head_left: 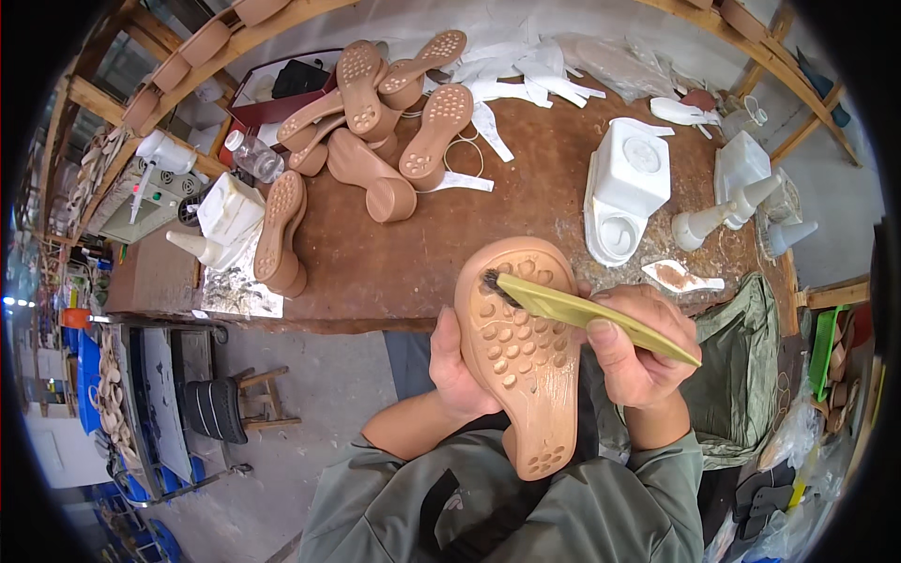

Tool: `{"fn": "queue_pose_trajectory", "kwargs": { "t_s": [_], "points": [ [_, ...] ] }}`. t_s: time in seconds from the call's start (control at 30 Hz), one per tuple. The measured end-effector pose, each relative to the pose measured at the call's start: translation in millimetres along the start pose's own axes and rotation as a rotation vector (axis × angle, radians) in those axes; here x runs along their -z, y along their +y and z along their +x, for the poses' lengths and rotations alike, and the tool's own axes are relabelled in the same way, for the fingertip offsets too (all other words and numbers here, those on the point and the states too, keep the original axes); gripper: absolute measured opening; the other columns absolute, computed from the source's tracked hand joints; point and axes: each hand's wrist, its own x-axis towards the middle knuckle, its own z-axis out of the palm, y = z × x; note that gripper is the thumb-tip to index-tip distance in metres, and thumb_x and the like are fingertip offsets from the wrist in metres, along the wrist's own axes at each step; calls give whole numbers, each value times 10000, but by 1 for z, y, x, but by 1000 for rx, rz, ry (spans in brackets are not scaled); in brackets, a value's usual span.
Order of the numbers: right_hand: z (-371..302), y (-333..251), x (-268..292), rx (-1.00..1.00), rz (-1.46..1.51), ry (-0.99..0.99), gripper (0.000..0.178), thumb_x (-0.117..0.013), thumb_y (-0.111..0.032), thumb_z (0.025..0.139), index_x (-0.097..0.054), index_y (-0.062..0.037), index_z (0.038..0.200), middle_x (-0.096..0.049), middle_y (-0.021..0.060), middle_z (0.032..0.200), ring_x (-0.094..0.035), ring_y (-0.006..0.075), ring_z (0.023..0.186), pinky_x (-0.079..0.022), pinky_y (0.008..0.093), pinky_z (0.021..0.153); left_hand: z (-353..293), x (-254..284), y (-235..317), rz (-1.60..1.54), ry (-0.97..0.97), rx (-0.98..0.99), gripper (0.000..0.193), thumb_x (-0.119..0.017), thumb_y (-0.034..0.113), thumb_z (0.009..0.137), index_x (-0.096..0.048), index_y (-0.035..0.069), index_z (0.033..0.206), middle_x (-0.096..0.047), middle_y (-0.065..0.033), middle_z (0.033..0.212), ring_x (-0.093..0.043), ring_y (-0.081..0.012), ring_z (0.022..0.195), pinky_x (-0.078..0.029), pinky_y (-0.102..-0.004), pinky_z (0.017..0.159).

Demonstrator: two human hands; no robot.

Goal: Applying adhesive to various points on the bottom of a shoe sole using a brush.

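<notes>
A tan heeled shoe sole (526, 375), its face dotted with round hollows, is held up in front of me. My left hand (460, 371) grips it by its left edge, fingers behind it. In my right hand (643, 347) is a brush with a flat yellow-green handle (582, 312). Its dark bristles (496, 284) meet the wide front part of the sole, near the upper left. A wet shine shows on the sole's narrow middle. The heel end points down toward my lap.
Several similar soles (358, 89) lie heaped at the table's (450, 225) back left; another sole (279, 225) stands nearer. White strips (526, 70) lie behind. A white container (631, 174) and nozzle bottles (699, 225) stand at the right. A stool (225, 408) stands on the floor at left.
</notes>
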Motion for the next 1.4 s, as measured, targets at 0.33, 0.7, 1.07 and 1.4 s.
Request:
{"fn": "queue_pose_trajectory", "kwargs": {
  "t_s": [0.33,0.7,1.07,1.4],
  "points": [
    [-1,-8,1,126,67,-141,192,-722,-10,718,-649,47,887,-667,144,748,-673,243,634,-558,345,614,1,-17,5,35,28,85,941,-291,725,846,-161,20,1456,-264,-244,1459,-341,-344,1326,-323,-452,1071],
    [-24,-17,9,145,133,-235,239,-730,-14,690,-642,58,900,-655,161,784,-656,252,611,-545,348,533,-1,-25,3,-31,127,105,1044,-281,818,772,-184,30,1450,-313,-268,1419,-451,-404,1218,-394,-497,1013],
    [0,-4,17,164,64,-44,172,-722,-39,741,-688,24,896,-667,103,745,-648,193,634,-537,290,510,-1,-31,3,117,236,96,937,-302,744,832,-188,52,1454,-317,-275,1413,-442,-408,1225,-353,-509,1047],
    [-8,-20,34,409,-516,-730,552,-612,-208,681,-609,-307,1224,-496,-8,787,-502,113,587,-391,210,488,6,-24,6,303,462,-16,699,-334,568,931,-350,36,1382,-496,-170,1293,-529,-289,1151,-414,-403,1002]
  ]
}}
